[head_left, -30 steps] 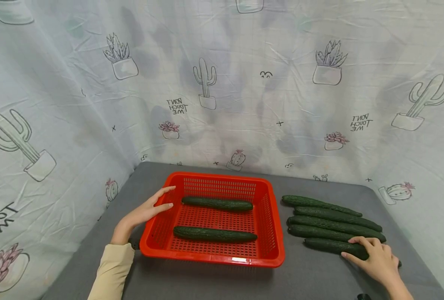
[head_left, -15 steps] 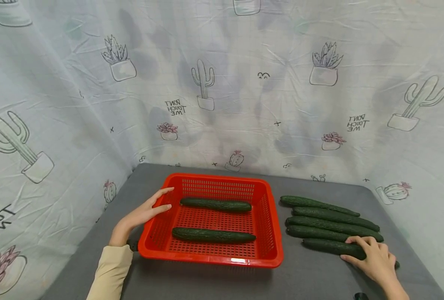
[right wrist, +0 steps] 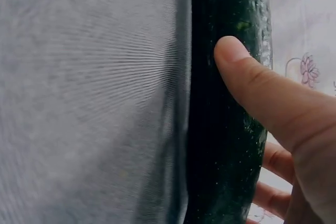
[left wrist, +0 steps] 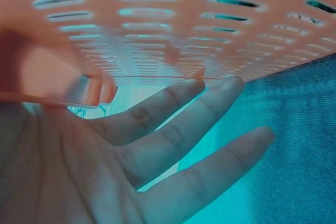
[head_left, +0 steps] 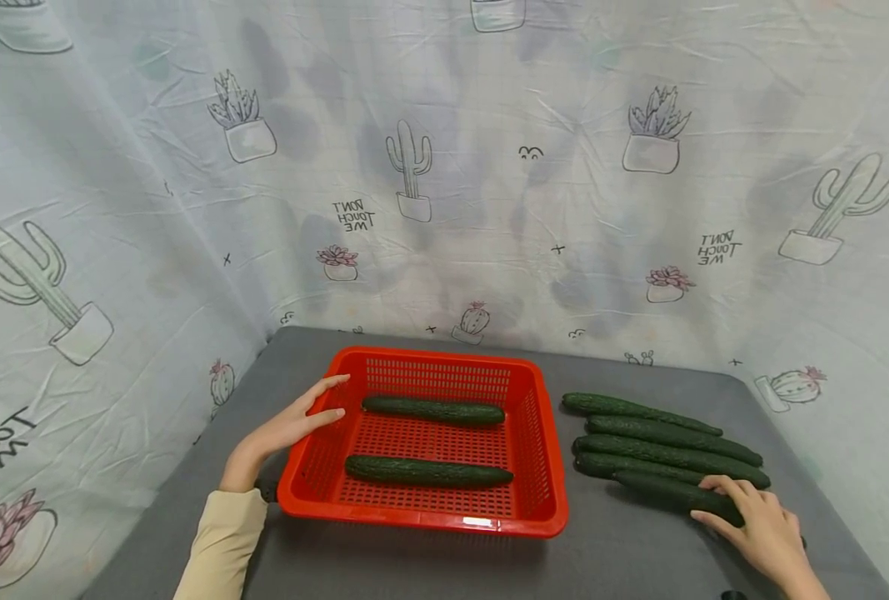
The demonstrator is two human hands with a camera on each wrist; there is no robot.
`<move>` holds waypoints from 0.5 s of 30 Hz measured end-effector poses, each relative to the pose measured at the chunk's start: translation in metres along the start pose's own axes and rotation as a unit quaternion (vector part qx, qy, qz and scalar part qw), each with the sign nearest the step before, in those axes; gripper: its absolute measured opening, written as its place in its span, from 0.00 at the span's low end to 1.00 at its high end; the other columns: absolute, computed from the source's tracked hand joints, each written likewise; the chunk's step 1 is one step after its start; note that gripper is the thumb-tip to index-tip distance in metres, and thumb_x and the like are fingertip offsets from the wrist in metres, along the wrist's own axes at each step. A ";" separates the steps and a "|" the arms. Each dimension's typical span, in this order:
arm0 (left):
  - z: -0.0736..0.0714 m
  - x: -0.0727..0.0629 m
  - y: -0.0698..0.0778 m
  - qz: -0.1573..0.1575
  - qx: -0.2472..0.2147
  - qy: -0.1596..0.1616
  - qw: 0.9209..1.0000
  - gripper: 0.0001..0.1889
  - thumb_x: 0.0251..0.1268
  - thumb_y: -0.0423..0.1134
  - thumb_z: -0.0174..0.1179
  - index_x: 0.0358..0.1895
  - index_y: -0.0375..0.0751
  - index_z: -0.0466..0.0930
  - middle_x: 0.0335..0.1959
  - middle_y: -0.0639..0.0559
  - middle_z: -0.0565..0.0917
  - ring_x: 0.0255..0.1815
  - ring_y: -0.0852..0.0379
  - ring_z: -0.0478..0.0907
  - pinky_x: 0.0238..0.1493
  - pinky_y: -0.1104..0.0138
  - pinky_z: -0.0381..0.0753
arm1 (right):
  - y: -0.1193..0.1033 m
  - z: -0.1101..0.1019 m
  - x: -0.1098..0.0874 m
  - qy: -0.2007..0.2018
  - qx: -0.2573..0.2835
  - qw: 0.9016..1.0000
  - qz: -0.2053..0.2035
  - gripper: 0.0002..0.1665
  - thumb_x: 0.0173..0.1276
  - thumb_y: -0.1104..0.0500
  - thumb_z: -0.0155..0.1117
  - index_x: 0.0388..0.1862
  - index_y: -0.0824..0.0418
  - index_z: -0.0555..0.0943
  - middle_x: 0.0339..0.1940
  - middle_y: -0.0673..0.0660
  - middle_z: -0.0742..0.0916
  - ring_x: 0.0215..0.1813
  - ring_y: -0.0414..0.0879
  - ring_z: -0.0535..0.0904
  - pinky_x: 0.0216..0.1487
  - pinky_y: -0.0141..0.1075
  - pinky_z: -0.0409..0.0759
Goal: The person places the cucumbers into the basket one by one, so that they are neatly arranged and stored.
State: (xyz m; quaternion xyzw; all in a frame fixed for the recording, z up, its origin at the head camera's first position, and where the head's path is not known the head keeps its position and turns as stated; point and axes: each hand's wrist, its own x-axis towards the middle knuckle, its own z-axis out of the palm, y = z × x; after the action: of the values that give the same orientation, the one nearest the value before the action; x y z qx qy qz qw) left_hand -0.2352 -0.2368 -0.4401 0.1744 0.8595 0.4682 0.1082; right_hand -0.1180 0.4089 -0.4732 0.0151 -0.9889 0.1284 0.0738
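My right hand grips the nearest dark green cucumber of a group on the table's right side. In the right wrist view my thumb lies across this cucumber, with fingers behind it. Its left end overlaps the neighbouring cucumber in the head view. At the left rim of the red plastic basket is my left hand, two digits over the rim. In the left wrist view, the other fingers extend outside the slotted wall. Two cucumbers lie apart in the basket, one at the back, one in front.
Several more cucumbers, such as the farthest one, lie side by side right of the basket on the grey table. A pale curtain with cactus prints hangs round the back and sides. A small black object shows at the bottom edge.
The left end of the cucumber in my right hand has risen and swung toward the neighbouring cucumber. My left hand and the basket have stayed in place.
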 end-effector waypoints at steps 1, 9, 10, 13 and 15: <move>0.000 0.000 0.000 -0.003 -0.003 0.001 1.000 0.31 0.68 0.46 0.51 0.71 0.57 0.50 0.73 0.46 0.47 0.72 0.41 0.44 0.61 0.35 0.52 | -0.001 -0.001 0.000 0.001 0.005 1.000 -0.005 0.27 0.53 0.38 0.67 0.46 0.52 0.75 0.41 0.60 0.80 0.36 0.58 0.73 0.27 0.50 0.68; 0.000 0.002 -0.002 -0.002 -0.005 -0.002 1.000 0.31 0.68 0.48 0.51 0.71 0.57 0.50 0.73 0.45 0.47 0.72 0.40 0.44 0.60 0.35 0.53 | -0.017 -0.004 0.001 0.025 0.060 0.997 -0.043 0.24 0.58 0.48 0.67 0.50 0.56 0.74 0.44 0.62 0.79 0.43 0.59 0.73 0.39 0.54 0.67; 0.000 0.002 -0.002 -0.002 -0.004 -0.002 1.000 0.31 0.68 0.48 0.51 0.71 0.57 0.50 0.73 0.45 0.47 0.72 0.40 0.44 0.60 0.35 0.53 | -0.019 -0.005 0.001 0.030 0.062 0.996 -0.049 0.24 0.58 0.49 0.67 0.50 0.57 0.74 0.43 0.62 0.79 0.43 0.59 0.73 0.41 0.54 0.66; -0.001 0.002 -0.002 -0.002 -0.006 -0.001 1.000 0.31 0.68 0.48 0.51 0.71 0.57 0.50 0.73 0.46 0.47 0.72 0.40 0.44 0.61 0.35 0.52 | -0.026 -0.009 0.004 0.040 0.059 0.996 -0.062 0.24 0.58 0.49 0.68 0.50 0.56 0.74 0.42 0.63 0.78 0.42 0.59 0.73 0.42 0.53 0.65; -0.001 0.001 -0.002 -0.001 -0.005 0.000 1.000 0.31 0.68 0.48 0.51 0.71 0.57 0.50 0.73 0.46 0.48 0.72 0.40 0.44 0.61 0.35 0.52 | -0.031 -0.013 0.007 0.039 0.054 0.996 -0.062 0.24 0.58 0.48 0.67 0.51 0.56 0.74 0.43 0.64 0.78 0.42 0.60 0.72 0.41 0.54 0.66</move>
State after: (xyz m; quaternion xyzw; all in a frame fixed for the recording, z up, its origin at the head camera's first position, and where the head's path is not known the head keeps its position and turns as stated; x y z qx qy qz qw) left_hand -0.2374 -0.2380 -0.4417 0.1732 0.8571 0.4727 0.1097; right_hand -0.1215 0.3819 -0.4519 0.0754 -0.9740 0.1774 0.1190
